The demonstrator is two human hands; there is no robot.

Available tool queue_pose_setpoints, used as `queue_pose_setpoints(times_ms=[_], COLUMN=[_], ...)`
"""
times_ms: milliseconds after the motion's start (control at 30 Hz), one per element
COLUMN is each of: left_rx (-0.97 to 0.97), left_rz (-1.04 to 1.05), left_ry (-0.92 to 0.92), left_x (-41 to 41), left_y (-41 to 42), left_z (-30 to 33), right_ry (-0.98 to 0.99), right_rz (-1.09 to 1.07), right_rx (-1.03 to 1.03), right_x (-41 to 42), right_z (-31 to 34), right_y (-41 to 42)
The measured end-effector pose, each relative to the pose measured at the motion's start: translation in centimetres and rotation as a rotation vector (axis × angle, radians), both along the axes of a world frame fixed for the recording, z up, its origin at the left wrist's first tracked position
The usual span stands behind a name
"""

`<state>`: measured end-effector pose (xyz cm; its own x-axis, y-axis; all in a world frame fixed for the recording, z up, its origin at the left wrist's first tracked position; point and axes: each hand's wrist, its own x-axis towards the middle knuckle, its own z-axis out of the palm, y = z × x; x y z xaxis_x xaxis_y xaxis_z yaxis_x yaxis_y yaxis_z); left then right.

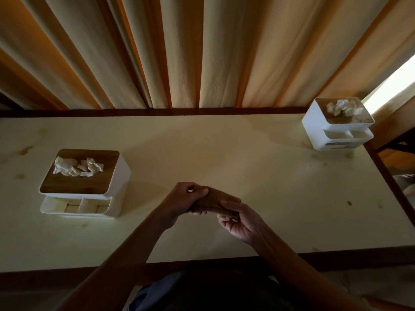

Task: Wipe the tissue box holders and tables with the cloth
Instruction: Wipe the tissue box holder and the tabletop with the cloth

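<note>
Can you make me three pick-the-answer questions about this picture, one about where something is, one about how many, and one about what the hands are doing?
1. Where is the far tissue box holder?
A. back right corner of the table
B. on the floor
C. in a hand

2. How many holders are there?
A. one
B. two
C. four

3. What are the hands doing?
A. resting flat
B. both holding the brown cloth
C. lifting a holder

Answers: 1 A, it sits by the curtain; 2 B, the near holder makes two; 3 B, left hand and right hand grip the cloth.
</note>
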<state>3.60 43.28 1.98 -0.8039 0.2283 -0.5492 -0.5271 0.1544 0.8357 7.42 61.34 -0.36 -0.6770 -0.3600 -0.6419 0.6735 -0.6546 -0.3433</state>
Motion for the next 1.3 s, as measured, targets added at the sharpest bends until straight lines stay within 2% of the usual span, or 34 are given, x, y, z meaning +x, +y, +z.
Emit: queue_pose_setpoints(times_ms=[267, 433, 567, 733, 867, 1067, 1133, 1300], left_rx=[-0.089, -0.119, -0.187, -0.243, -0.258, -0.299, -0.37, -0.598], left_rz=[0.091, 0.196, 0.244, 0.403, 0.437, 0.475, 0.465, 0.365], left_ry=[-0.047, -0.035, 0.028, 0.141, 0.238, 0.322, 0.376, 0.657], left_x=[0.8, 1.6, 2.0, 2.7, 3.9, 5.0, 5.0, 3.7], left_y=[-1.5, -2.6, -4.3, -7.3, -10.9, -17.7, -20.3, -27.2], left_z=[-1.9, -2.1, -1.1, 1.7, 4.2, 6.0, 6.5, 6.9], right_ry=[-0.131, -0.118, -0.07, -0.033, -0.007, -0.045, -0.065, -0.112], right_rz=[0.039, 0.117, 0.216, 0.281, 0.328, 0.205, 0.145, -0.04], right_rx=[0.049, 0.121, 0.046, -0.047, -0.035, -0.043, -0.058, -0.14], right_x=[0.2, 0.3, 0.1, -0.8, -1.1, -0.6, -0.1, 2.1], right_z=[1.2, 1.4, 2.2, 5.2, 7.1, 8.2, 8.2, 8.9], right_y=[-0.9, -1.6, -3.0, -6.1, -10.0, -16.0, -17.8, -22.1])
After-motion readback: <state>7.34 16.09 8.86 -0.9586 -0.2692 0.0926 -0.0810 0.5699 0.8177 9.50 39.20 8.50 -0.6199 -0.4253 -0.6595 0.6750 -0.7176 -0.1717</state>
